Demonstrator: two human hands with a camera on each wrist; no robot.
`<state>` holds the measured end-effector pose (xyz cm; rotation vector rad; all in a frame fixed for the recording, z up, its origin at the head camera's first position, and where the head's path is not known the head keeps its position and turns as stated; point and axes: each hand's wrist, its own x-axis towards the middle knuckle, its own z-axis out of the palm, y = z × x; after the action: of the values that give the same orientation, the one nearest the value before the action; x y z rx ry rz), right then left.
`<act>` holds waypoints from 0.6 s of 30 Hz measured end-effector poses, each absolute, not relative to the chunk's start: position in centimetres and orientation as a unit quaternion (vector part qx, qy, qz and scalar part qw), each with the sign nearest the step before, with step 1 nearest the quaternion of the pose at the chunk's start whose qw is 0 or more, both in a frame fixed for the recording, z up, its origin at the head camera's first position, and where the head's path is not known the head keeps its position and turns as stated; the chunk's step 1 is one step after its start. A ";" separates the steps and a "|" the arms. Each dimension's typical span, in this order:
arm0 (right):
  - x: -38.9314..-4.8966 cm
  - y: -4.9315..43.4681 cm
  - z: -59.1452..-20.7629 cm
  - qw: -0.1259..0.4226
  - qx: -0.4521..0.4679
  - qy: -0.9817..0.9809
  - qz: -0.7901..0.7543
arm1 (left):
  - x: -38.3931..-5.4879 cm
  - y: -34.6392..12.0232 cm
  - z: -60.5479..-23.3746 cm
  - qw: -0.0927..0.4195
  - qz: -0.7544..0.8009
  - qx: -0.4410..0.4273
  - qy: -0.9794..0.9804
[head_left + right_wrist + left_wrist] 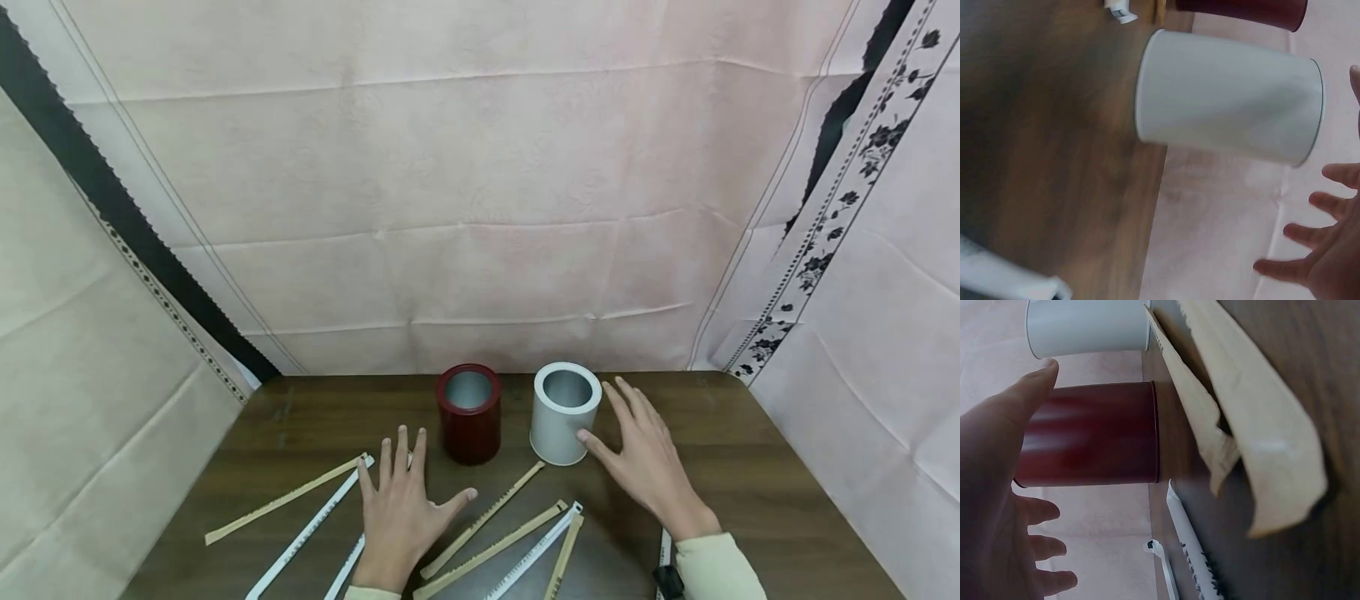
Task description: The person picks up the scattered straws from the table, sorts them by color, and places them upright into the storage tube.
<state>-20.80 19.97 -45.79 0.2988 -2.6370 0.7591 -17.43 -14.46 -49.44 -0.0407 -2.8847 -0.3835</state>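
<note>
Two round canisters with open tops stand upright near the table's back edge: a dark red canister [470, 429] and, to its right, a white canister [557, 433]. My left hand [401, 508] is spread over the paper-wrapped sticks in front of the red canister, thumb out to the right, holding nothing. In the left wrist view the red canister [1091, 434] lies beyond the spread fingers. My right hand [648, 454] reaches beside the white canister, fingers extended; in the right wrist view a gap shows between those fingers and the white canister [1229, 97].
Several narrow paper packets lie about the table [757, 492]: tan ones such as the tan packet [285, 498] at left, and white ones such as the white packet [309, 529]. A pale cloth [465, 192] hangs behind; more cloth flanks both sides.
</note>
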 end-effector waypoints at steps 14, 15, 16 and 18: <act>-25.9 18.0 -47.2 0.141 0.116 -0.899 0.398 | -16.6 -15.2 -49.5 0.085 -0.141 -0.005 -0.986; -26.0 18.0 -47.4 0.142 0.114 -0.896 0.404 | -16.5 -15.2 -49.4 0.085 -0.143 -0.006 -0.986; -26.1 17.9 -47.6 0.143 0.114 -0.893 0.410 | -16.4 -15.3 -49.4 0.086 -0.149 -0.006 -0.985; -26.3 17.8 -47.9 0.146 0.112 -0.888 0.422 | -16.1 -15.5 -49.2 0.095 -0.168 -0.008 -0.981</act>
<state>-26.29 17.83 -47.87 0.3231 -2.5557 1.2145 -16.14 -15.53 -49.24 -0.0223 -2.9090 -0.4970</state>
